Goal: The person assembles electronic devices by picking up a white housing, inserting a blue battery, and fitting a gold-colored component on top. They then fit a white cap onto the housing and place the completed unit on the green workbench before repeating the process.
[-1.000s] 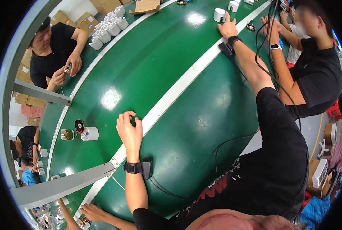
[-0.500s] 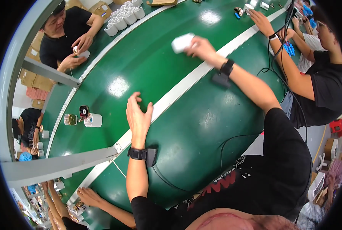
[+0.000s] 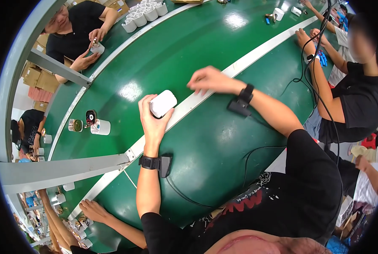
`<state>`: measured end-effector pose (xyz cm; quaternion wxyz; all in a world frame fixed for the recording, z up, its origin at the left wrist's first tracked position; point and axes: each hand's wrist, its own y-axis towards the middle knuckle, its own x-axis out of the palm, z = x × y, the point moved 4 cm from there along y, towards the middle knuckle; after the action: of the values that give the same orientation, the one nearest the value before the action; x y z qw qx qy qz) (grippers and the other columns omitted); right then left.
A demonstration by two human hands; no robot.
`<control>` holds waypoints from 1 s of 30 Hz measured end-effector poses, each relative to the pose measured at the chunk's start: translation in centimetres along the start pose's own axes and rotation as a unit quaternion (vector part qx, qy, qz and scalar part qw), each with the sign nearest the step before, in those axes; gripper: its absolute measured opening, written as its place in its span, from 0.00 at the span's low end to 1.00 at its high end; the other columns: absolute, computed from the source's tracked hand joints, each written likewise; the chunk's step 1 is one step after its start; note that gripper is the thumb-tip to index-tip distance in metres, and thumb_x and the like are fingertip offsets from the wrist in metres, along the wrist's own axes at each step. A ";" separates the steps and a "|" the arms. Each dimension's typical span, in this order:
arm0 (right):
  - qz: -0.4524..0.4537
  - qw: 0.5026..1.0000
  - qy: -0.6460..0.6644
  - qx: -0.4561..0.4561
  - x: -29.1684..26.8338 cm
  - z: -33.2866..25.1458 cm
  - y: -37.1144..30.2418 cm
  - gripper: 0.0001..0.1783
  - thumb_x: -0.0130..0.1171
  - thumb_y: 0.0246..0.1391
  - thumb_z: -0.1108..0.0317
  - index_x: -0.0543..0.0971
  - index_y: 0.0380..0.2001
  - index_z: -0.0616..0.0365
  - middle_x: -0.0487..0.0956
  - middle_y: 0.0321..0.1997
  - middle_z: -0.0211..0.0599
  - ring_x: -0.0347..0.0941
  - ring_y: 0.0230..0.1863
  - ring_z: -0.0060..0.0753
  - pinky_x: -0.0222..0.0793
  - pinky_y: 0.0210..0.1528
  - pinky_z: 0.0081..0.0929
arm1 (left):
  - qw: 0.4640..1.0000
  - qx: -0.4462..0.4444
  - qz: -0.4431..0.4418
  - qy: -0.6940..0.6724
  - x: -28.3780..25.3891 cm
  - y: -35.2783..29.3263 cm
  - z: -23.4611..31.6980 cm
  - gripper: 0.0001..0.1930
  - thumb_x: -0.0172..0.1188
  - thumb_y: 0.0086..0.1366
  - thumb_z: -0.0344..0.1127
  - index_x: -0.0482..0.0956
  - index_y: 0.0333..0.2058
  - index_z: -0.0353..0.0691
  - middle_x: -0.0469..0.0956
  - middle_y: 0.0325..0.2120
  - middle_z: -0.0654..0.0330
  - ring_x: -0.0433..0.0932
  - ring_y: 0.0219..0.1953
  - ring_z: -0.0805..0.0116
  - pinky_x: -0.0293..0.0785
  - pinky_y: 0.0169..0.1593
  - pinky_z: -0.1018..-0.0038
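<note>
My left hand (image 3: 153, 125) holds a white housing shaped like a rounded box (image 3: 164, 103), with the fingers on its far left side and the thumb at its near right. It is raised over the green surface by the pale rail. To its right my right hand (image 3: 212, 80) hangs above the rail, slightly blurred. Its fingers are loosely bent and apart, and nothing shows in them. Left of the housing, a white cup-like housing (image 3: 101, 127) lies by a dark round part (image 3: 91, 116) and a clear part with a coppery inside (image 3: 75, 125).
A pale metal rail (image 3: 184, 108) crosses the green table (image 3: 222, 139), and a grey frame bar (image 3: 70, 169) juts in from the left. Black cables (image 3: 316, 80) hang at the right. Co-workers sit around; one across holds a white housing (image 3: 97, 48). Several white housings (image 3: 144, 17) stand at the back.
The white housing has passed from my right hand to my left, moving nearer and to the left. My right hand has come down empty, and my left has closed on the housing.
</note>
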<state>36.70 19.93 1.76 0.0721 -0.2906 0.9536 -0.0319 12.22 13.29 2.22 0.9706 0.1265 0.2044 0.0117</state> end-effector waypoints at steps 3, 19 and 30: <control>0.254 0.937 -0.234 -0.044 -10.6 0.9 -1.6 0.09 0.59 0.57 0.68 0.81 0.39 0.60 0.84 0.34 0.34 0.80 0.33 0.22 0.77 0.31 0.23 | 0.992 0.072 0.048 0.092 -0.2 0.4 1.2 0.35 0.76 0.44 0.28 0.69 0.53 0.39 0.74 0.45 0.56 0.77 0.47 0.60 0.74 0.52 0.66; 0.533 0.627 -0.527 0.212 -36.3 6.6 -4.7 0.31 0.55 0.56 0.41 0.73 0.60 0.41 0.69 0.64 0.47 0.65 0.64 0.56 0.67 0.61 0.50 | 0.998 -0.005 0.047 0.045 1.0 0.2 0.4 0.37 0.75 0.46 0.26 0.66 0.55 0.38 0.75 0.37 0.59 0.77 0.38 0.69 0.75 0.42 0.74; 0.609 0.660 -0.432 0.080 -34.3 5.4 -5.0 0.23 0.60 0.56 0.46 0.81 0.42 0.55 0.84 0.33 0.44 0.81 0.37 0.48 0.75 0.43 0.41 | 0.997 -0.042 0.028 0.052 0.7 0.6 0.1 0.37 0.75 0.44 0.27 0.67 0.55 0.40 0.73 0.40 0.59 0.68 0.29 0.70 0.72 0.37 0.72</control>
<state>68.40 34.87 1.06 0.5023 0.3814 0.7727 0.0720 12.92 13.93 2.25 0.9624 0.0904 0.2504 0.0545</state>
